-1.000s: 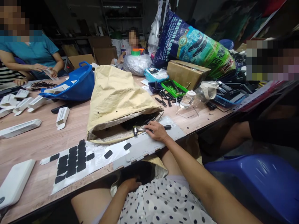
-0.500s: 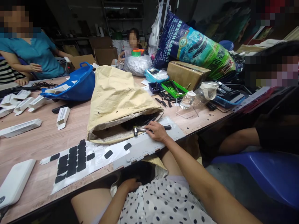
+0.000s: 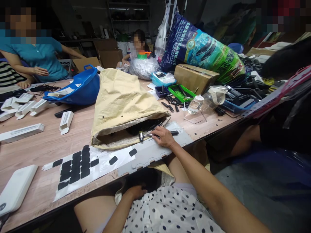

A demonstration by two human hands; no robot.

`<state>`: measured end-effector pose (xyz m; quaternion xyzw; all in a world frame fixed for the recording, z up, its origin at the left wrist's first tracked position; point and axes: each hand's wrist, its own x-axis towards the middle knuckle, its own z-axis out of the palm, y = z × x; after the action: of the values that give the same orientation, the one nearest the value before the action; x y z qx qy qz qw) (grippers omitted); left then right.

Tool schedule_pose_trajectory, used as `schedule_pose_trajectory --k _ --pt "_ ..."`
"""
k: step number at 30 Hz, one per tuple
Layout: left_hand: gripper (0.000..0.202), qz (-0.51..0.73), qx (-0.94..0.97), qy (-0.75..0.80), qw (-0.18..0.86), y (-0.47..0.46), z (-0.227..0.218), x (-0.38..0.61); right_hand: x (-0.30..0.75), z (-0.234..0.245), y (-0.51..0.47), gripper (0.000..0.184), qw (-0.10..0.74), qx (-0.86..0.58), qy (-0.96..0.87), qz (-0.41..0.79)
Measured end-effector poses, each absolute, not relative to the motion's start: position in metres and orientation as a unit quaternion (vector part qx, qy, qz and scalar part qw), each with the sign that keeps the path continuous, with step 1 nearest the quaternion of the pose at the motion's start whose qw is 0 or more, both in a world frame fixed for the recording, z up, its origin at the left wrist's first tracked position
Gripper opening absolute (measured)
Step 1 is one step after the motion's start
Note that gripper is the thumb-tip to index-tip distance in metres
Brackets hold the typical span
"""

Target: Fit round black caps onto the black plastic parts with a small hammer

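Observation:
My right hand (image 3: pixel 164 136) lies at the table's near edge, its fingers curled over the handle of a small hammer (image 3: pixel 141 136). The hammer's head points left, and its black grip shows beyond my hand. Beneath is a grey flat panel (image 3: pixel 150 149). Just behind, a tan sack (image 3: pixel 123 94) lies with its mouth towards me, dark pieces inside. Down in my lap, my left hand (image 3: pixel 137 192) rests by the opening of another bag below the table; its fingers are mostly hidden. Black rounded pads (image 3: pixel 76 163) sit in rows on a white sheet to the left.
White boxes (image 3: pixel 66 122) and a blue basin (image 3: pixel 80 84) stand left, a white power bank (image 3: pixel 18 187) nearer. Right are a green tray (image 3: pixel 181 93), a clear jar (image 3: pixel 194 105) and a cardboard box (image 3: pixel 194 77). Other people sit around the table.
My hands and the hammer hold still. The person on the right has shifted, uncovering more of the pile of parts there. The person on the left has stretched an arm towards a cardboard box.

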<state>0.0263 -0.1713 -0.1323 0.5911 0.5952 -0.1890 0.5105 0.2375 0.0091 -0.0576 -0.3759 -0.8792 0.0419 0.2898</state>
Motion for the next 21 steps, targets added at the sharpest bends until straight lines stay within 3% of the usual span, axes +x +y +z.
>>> schedule_pose_trajectory --k 21 --pt "0.067 -0.221 0.577 0.582 0.529 -0.17 -0.123 0.029 0.239 -0.058 0.009 0.017 0.276 -0.387 -0.878 0.051"
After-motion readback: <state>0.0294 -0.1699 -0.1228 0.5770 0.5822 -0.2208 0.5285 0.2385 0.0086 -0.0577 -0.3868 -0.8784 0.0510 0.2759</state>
